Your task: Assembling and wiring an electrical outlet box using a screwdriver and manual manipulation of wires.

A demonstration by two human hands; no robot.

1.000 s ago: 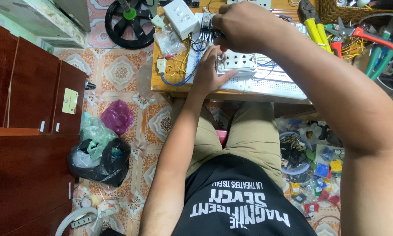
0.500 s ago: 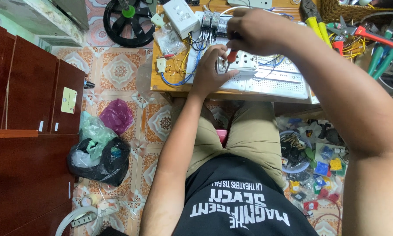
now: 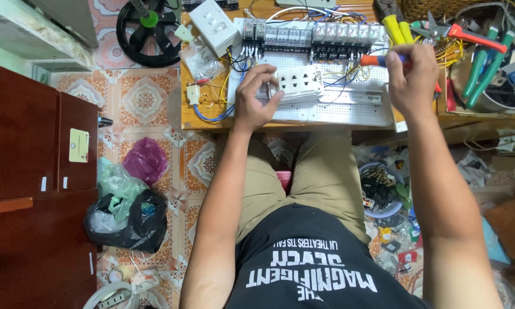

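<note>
Our left hand [image 3: 256, 98] curls round the left end of the socket [image 3: 296, 82], fingers over its top edge and thumb underneath, gripping it firmly; the socket, white with rows of holes, sits on the white panel [image 3: 349, 109] just below the row of relays [image 3: 320, 35]; our right hand [image 3: 411, 80] is closed around a screwdriver [image 3: 377, 59] with an orange and blue handle, and the handle pokes out leftward from the fist, well apart from the socket; we cannot see the tip; blue and yellow wires [image 3: 217, 97] loop off the panel's left side; a white switch box [image 3: 213, 24] lies at the bench's top left; green-handled pliers [image 3: 479, 68] and red snips [image 3: 462, 33] lie to the right of our fist; down on the tiled floor to the left, a black fan [image 3: 149, 31], a purple bag [image 3: 146, 160] and a black bag [image 3: 133, 220] sit beside the brown cabinet [image 3: 23, 171].
</note>
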